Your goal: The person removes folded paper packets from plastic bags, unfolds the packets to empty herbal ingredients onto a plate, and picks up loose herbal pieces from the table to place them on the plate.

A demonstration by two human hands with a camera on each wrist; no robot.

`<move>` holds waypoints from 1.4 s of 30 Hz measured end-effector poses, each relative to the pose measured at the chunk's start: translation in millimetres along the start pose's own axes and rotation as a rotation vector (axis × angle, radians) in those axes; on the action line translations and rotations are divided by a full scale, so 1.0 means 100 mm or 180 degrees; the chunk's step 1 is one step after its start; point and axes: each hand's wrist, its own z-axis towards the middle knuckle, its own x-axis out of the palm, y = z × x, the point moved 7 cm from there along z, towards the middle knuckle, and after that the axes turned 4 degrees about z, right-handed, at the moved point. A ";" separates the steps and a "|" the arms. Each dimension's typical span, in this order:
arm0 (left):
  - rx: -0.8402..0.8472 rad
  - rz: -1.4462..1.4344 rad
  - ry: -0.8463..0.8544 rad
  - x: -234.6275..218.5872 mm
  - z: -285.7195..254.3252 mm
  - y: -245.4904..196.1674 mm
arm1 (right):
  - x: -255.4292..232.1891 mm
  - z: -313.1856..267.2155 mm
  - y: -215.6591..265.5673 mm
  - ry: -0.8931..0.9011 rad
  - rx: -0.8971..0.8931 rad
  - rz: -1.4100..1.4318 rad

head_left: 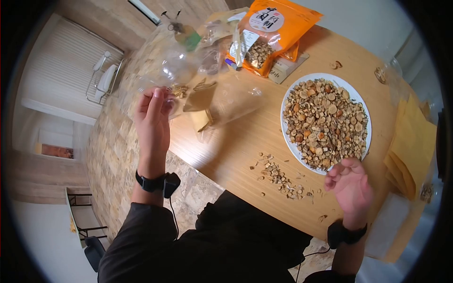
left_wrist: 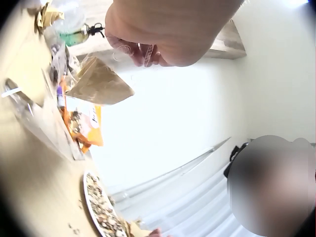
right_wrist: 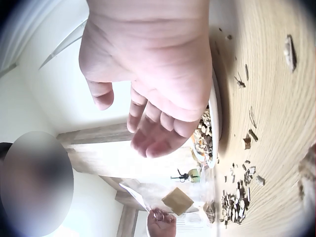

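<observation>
My left hand (head_left: 153, 118) is raised beyond the table's left edge, thumb and fingertips pinching a bit of clear plastic. Beside it hangs a brown paper packet (head_left: 200, 106), also visible in the left wrist view (left_wrist: 98, 84); whether it is attached to the plastic I cannot tell. The right hand (head_left: 350, 186), palm up with loosely bent fingers, holds nothing at the near rim of a white plate (head_left: 284, 137) heaped with dried slices and chips (head_left: 325, 122). In the right wrist view this hand (right_wrist: 153, 89) is beside the plate, its thumb apart from the fingers.
Loose chips (head_left: 278, 177) lie on the wooden table (head_left: 226, 160) left of the plate. An orange bag (head_left: 283, 28) and a bottle with green liquid (head_left: 188, 37) stand at the back. Yellow-brown paper packets (head_left: 410, 146) lie at the right edge. Tiled floor shows beyond the left edge.
</observation>
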 end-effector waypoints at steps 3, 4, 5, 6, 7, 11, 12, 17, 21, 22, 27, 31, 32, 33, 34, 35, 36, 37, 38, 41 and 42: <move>-0.0186 -0.0472 0.0508 0.42 -0.17 -0.09 | 0.12 0.03 -0.02 0.0351 0.0034 -0.0104; -0.0389 -0.0730 0.0576 0.59 -0.24 -0.07 | 0.15 0.04 -0.04 0.0506 0.0073 -0.0173; -0.0595 -0.0991 0.0641 0.76 -0.32 -0.05 | 0.18 0.04 -0.05 0.0659 0.0113 -0.0247; -0.0720 -0.1048 0.0681 0.92 -0.42 -0.03 | 0.20 0.04 -0.05 0.0817 0.0227 -0.0252; -0.0729 -0.1246 0.1036 1.10 -0.50 0.02 | 0.21 0.05 -0.05 0.0755 0.0213 -0.0282; -0.1443 -0.1727 0.2075 1.75 -0.95 0.09 | 0.25 0.07 -0.04 0.0513 0.0222 -0.0147; -0.1612 -0.1331 0.2040 1.88 -1.03 0.05 | 0.24 0.07 -0.05 0.0496 0.0193 -0.0165; -0.1563 -0.1640 0.2574 2.40 -1.23 0.11 | 0.31 0.11 -0.06 0.0446 0.0262 0.0119; -0.1113 -0.1402 0.3412 2.67 -1.32 0.08 | 0.20 0.04 0.01 0.0251 0.0199 -0.0019; -0.1113 -0.1416 0.3438 2.68 -1.31 0.08 | 0.20 0.04 0.04 0.0230 0.0172 -0.0040; -0.0641 -0.1443 0.3741 2.63 -1.25 0.05 | 0.23 0.04 0.05 -0.0129 0.0141 -0.0241; -0.0980 -0.1372 0.3685 2.49 -1.06 0.22 | 0.15 0.10 -0.02 -0.0099 0.0253 0.0057; -0.0670 -0.1525 0.3645 2.45 -0.96 0.29 | 0.15 0.11 -0.02 0.0036 0.0254 0.0171; -0.0362 -0.1679 0.3588 2.41 -0.88 0.35 | 0.14 0.13 0.01 0.0014 0.0266 0.0153; -0.0376 -0.1714 0.3572 2.39 -0.85 0.44 | 0.13 0.15 0.03 -0.0002 0.0343 0.0402; -0.0654 -0.1785 0.3144 2.34 -0.76 0.59 | 0.13 0.16 0.05 -0.0023 0.0426 0.0651; -0.0922 -0.1846 0.2709 2.31 -0.70 0.67 | 0.13 0.17 0.08 -0.0585 0.0683 0.0390; -0.0931 -0.1877 0.2678 2.32 -0.71 0.64 | 0.16 0.17 0.10 -0.0602 0.0715 0.0366; -0.1335 -0.1811 0.2324 2.32 -0.70 0.69 | 0.18 0.15 0.11 -0.0576 0.0757 0.0251; -0.1842 -0.1887 0.2030 2.30 -0.69 0.79 | 0.15 0.12 0.05 -0.0143 0.0829 0.0109; -0.1893 -0.1948 0.2071 2.32 -0.70 0.77 | 0.20 0.10 0.04 0.0262 0.0814 0.0103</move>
